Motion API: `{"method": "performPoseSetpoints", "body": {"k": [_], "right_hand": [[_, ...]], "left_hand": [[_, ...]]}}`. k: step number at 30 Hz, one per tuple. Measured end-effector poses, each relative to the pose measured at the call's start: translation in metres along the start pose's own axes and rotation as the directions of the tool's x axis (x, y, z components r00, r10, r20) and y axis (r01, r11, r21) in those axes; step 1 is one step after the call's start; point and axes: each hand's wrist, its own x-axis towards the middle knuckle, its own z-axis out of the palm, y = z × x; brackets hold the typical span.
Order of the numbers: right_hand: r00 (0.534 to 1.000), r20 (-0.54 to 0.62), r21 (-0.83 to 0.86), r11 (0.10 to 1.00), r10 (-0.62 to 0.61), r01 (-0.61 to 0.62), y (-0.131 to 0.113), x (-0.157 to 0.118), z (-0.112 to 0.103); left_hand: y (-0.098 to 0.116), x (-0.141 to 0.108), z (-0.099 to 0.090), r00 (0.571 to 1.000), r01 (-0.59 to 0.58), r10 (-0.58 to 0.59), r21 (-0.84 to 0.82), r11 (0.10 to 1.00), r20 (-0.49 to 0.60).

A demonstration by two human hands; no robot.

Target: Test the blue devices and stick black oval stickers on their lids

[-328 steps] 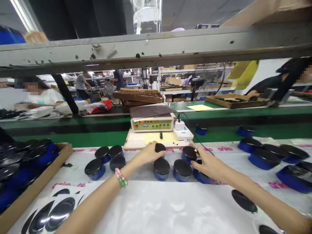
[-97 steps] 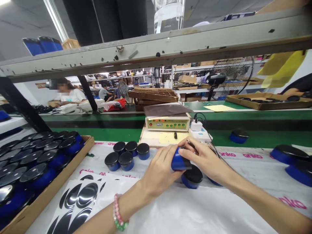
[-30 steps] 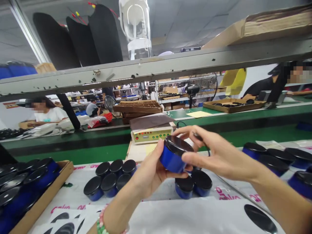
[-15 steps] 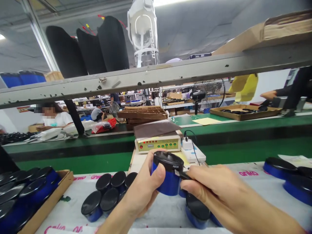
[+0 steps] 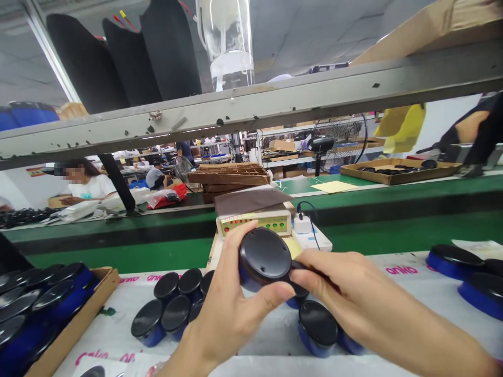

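In front of me my left hand (image 5: 231, 293) grips a round black-and-blue device (image 5: 265, 253) by its edge, the glossy black face tilted up. Two small holes show on that face. My right hand (image 5: 334, 293) pinches a black plug (image 5: 301, 266) against the device's right side; its tip is hidden, so I cannot tell how deep it sits. Below the hands, a similar round device (image 5: 317, 324) rests on the printed white sheet (image 5: 283, 340). To the left of my left wrist stands a group of the same black-topped blue devices (image 5: 176, 313).
A cardboard tray (image 5: 78, 327) of blue devices stands at left, and more devices (image 5: 485, 293) lie at right. Behind my hands are a tester box (image 5: 275, 224) with lights and a white power adapter (image 5: 302, 224). A metal shelf (image 5: 314, 99) crosses above. A co-worker (image 5: 88, 180) sits beyond the green belt.
The device has turned in my left hand: its DC5V-marked side has rolled out of sight and the black face is now towards me. My right hand still holds the plug at its side.
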Motion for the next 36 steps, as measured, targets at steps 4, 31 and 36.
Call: {"method": "performPoseSetpoints", "body": {"k": [4, 31, 36], "right_hand": [[0.998, 0.065, 0.219, 0.976, -0.024, 0.01, 0.012, 0.012, 0.007], [0.973, -0.021, -0.372, 0.905, -0.231, 0.207, 0.019, 0.009, 0.011], [0.775, -0.584, -0.519, 0.845, -0.241, -0.129, 0.031, -0.008, -0.04]], "left_hand": [[0.005, 0.002, -0.001, 0.885, -0.356, 0.461, 0.546, 0.758, -0.063], [-0.01, 0.009, -0.017, 0.993, -0.106, 0.073, 0.395, 0.912, 0.097], [-0.058, 0.008, 0.0, 0.879, 0.268, -0.367, 0.321, 0.909, 0.306]]}}
